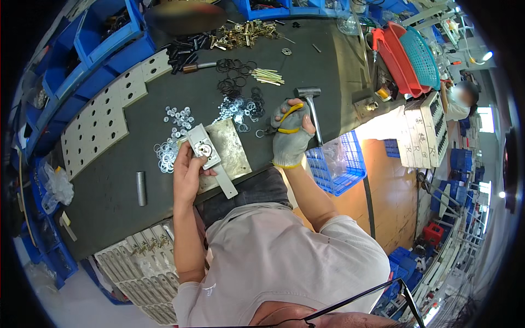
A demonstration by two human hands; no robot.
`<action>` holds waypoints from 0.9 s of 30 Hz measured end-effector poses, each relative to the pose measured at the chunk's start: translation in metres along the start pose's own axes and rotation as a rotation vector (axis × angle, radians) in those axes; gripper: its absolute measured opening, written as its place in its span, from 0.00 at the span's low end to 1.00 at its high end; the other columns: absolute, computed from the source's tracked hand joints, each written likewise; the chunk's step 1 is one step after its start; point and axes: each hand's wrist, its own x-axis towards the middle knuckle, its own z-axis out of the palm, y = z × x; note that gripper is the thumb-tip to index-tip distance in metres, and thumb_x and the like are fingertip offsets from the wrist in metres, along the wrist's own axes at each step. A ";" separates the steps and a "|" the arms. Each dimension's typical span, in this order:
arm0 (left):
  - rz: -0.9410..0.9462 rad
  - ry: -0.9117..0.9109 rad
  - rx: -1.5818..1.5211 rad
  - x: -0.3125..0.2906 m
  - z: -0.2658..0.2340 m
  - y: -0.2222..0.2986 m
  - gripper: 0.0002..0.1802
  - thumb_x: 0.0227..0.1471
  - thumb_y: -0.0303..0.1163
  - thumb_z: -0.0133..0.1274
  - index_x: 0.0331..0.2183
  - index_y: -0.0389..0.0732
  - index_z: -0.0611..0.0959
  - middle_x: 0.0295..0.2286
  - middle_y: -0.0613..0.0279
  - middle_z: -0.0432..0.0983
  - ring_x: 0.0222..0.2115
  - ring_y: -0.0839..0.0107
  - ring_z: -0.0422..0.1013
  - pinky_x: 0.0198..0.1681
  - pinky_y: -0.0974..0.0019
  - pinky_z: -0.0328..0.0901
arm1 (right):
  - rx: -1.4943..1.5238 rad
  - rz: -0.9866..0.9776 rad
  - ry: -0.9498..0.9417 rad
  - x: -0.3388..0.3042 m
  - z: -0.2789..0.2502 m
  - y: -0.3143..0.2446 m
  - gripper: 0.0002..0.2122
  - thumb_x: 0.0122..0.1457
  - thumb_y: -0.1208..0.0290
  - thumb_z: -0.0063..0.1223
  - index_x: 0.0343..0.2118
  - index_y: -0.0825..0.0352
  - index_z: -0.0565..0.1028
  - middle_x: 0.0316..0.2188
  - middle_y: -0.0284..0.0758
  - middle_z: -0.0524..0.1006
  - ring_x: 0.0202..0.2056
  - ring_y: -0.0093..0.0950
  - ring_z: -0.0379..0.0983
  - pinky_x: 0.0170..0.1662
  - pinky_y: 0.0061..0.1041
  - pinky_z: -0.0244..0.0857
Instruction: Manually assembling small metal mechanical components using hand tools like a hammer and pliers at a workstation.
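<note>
My bare left hand [187, 174] grips a pale metal housing [196, 136] with a long flat bar and a round brass-coloured centre. The housing is held over a worn metal plate [234, 146] at the bench's near edge. My right hand [289, 146], in a grey glove with yellow trim, is closed round yellow-handled pliers [290, 112]. Their tip points left, with a small dark ring at it; whether the jaws hold this ring I cannot tell. Just right of the glove lies a metal hammer [308, 94]. Silvery washers [165, 154] and small white rings [179, 118] are heaped beyond my left hand.
Dark rings [232, 76], thin pale rods [267, 76] and brass-coloured parts [249, 34] lie farther back. A perforated pale board [101, 123] and blue bins [109, 33] line the left. A metal cylinder [141, 188] stands out there. Red [394, 60] and teal baskets [420, 57] sit at right.
</note>
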 end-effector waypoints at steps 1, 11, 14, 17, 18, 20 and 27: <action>-0.002 0.006 -0.018 0.000 0.001 0.000 0.26 0.55 0.21 0.43 0.56 0.29 0.73 0.34 0.60 0.76 0.21 0.79 0.69 0.29 0.71 0.73 | -0.004 0.002 0.003 -0.001 0.001 -0.001 0.26 0.55 0.46 0.50 0.47 0.65 0.71 0.34 0.33 0.68 0.34 0.25 0.66 0.37 0.23 0.61; -0.009 -0.006 0.013 -0.001 -0.003 -0.002 0.26 0.54 0.21 0.43 0.56 0.29 0.73 0.35 0.59 0.77 0.22 0.78 0.71 0.28 0.72 0.72 | -0.247 -0.086 0.005 -0.012 0.013 0.007 0.30 0.56 0.42 0.50 0.48 0.67 0.71 0.34 0.32 0.69 0.34 0.22 0.65 0.36 0.21 0.60; -0.023 0.003 -0.016 0.000 -0.002 0.002 0.23 0.55 0.22 0.46 0.54 0.30 0.72 0.35 0.58 0.77 0.23 0.75 0.74 0.27 0.72 0.72 | -0.389 -0.137 -0.006 -0.021 0.021 0.016 0.30 0.53 0.42 0.53 0.47 0.67 0.71 0.34 0.32 0.67 0.34 0.22 0.64 0.36 0.20 0.57; -0.040 0.011 -0.009 0.000 -0.004 0.001 0.24 0.55 0.22 0.47 0.55 0.30 0.72 0.35 0.58 0.77 0.24 0.75 0.74 0.27 0.72 0.71 | -0.448 -0.152 -0.024 -0.020 0.029 0.016 0.31 0.53 0.42 0.53 0.47 0.68 0.72 0.33 0.31 0.67 0.33 0.19 0.62 0.35 0.19 0.55; -0.042 -0.005 -0.008 0.000 -0.004 0.000 0.24 0.55 0.22 0.47 0.55 0.30 0.72 0.35 0.58 0.77 0.24 0.75 0.74 0.27 0.72 0.70 | -0.464 -0.141 -0.016 -0.018 0.029 0.015 0.31 0.53 0.42 0.53 0.47 0.68 0.72 0.33 0.31 0.67 0.33 0.19 0.62 0.34 0.19 0.54; -0.042 -0.027 -0.009 0.001 -0.005 0.000 0.25 0.55 0.22 0.47 0.55 0.31 0.72 0.36 0.58 0.77 0.24 0.75 0.74 0.27 0.73 0.70 | -0.483 -0.136 -0.020 -0.017 0.031 0.017 0.32 0.53 0.41 0.53 0.46 0.69 0.72 0.33 0.31 0.67 0.31 0.19 0.61 0.33 0.19 0.54; -0.037 -0.008 -0.043 0.000 -0.004 0.002 0.25 0.54 0.20 0.47 0.55 0.31 0.72 0.37 0.57 0.77 0.25 0.75 0.74 0.27 0.73 0.70 | -0.362 -0.172 -0.018 -0.014 0.019 0.015 0.32 0.51 0.40 0.54 0.46 0.69 0.72 0.32 0.32 0.68 0.31 0.21 0.64 0.31 0.21 0.56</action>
